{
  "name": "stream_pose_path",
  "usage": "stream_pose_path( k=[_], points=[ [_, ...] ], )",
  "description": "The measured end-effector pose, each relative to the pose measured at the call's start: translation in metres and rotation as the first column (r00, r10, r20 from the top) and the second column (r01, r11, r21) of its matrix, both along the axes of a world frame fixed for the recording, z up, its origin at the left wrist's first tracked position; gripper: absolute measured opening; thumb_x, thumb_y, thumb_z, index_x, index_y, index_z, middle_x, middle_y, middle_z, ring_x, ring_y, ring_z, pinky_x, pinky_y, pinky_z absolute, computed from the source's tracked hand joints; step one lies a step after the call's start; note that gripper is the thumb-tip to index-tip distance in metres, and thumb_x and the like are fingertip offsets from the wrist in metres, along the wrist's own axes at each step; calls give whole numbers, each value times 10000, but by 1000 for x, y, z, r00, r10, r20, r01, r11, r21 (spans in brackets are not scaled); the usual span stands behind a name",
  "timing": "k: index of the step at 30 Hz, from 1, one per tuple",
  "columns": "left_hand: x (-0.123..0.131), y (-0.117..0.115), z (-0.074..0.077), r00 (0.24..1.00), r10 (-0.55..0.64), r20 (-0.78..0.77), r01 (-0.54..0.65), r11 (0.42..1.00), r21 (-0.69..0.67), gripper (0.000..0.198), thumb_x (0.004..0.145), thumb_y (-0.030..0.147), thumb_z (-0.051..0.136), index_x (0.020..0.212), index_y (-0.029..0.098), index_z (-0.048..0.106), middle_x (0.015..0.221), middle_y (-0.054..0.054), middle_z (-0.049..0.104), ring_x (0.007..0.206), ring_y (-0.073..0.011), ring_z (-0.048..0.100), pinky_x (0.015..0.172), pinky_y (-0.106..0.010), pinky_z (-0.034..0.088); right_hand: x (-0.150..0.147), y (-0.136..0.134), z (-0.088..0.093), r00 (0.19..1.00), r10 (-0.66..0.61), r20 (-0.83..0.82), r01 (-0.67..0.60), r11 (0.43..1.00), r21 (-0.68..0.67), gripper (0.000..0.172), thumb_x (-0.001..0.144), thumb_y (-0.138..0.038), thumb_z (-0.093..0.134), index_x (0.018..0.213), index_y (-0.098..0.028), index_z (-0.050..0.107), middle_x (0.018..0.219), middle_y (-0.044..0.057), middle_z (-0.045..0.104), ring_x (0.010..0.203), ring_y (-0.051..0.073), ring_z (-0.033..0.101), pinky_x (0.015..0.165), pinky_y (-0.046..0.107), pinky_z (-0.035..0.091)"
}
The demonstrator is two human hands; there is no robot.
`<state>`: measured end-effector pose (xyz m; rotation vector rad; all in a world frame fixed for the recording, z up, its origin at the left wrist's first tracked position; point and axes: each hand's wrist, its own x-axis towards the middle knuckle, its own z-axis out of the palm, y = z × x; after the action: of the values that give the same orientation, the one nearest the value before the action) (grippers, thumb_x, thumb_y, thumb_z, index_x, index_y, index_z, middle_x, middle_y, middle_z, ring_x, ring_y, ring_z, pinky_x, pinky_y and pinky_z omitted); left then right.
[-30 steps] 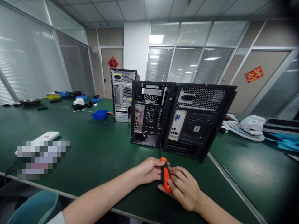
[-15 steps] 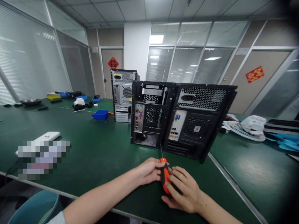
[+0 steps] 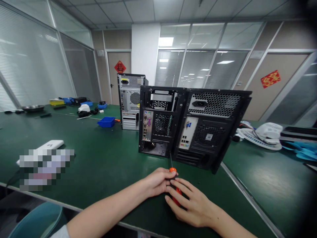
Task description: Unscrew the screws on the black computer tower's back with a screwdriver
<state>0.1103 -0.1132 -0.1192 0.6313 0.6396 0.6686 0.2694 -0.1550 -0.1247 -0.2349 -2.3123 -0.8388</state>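
Observation:
An orange-handled screwdriver [image 3: 173, 172] lies on the green table [image 3: 104, 162] with its thin shaft pointing at two black computer cases. My left hand [image 3: 157, 181] is curled round the top of the handle. My right hand [image 3: 192, 204] lies over the lower part of the handle with fingers spread across it, hiding most of it. The left black case [image 3: 159, 120] and the right black case [image 3: 210, 127] stand upright side by side just beyond my hands, rear panels facing me.
A silver case [image 3: 130, 100] stands behind the black ones. A blue bin [image 3: 106, 122] and small items sit farther left. A white device [image 3: 49, 145] and a blurred patch lie near left. A white fan [image 3: 264, 134] rests on the right table.
My right hand has slid left and up over the screwdriver handle, now covering most of the orange. My left hand and the cases have stayed put.

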Motion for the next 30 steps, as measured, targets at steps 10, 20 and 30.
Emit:
stream_pose_path(
  k=[10, 20, 30],
  points=[
    [-1, -1, 0, 1000, 8, -10, -8, 1000, 17, 133, 775, 173, 670, 834, 83, 592, 647, -2, 571, 525, -81, 562, 535, -206, 464, -3, -1, 5, 1000, 14, 8, -14, 1000, 3, 251, 817, -123, 463, 964, -174, 660, 981, 50, 639, 961, 231, 612, 898, 423, 506],
    [-1, -2, 2, 1000, 6, -23, -5, 999, 45, 206, 729, 227, 723, 757, 110, 557, 578, 32, 526, 474, -55, 495, 497, -183, 417, -3, -1, 8, 1000, 22, 10, -22, 1000, 5, 253, 842, -115, 439, 941, -173, 664, 965, 43, 655, 976, 230, 608, 919, 418, 494],
    [-1, 0, -1, 999, -17, -27, 19, 997, 76, 409, 579, 345, 835, 702, 139, 504, 525, 60, 494, 433, -39, 458, 456, -163, 373, -3, 0, 8, 999, 12, 31, -12, 1000, 7, 266, 855, -118, 415, 949, -168, 659, 986, 52, 647, 1001, 233, 604, 946, 422, 478]
  ],
)
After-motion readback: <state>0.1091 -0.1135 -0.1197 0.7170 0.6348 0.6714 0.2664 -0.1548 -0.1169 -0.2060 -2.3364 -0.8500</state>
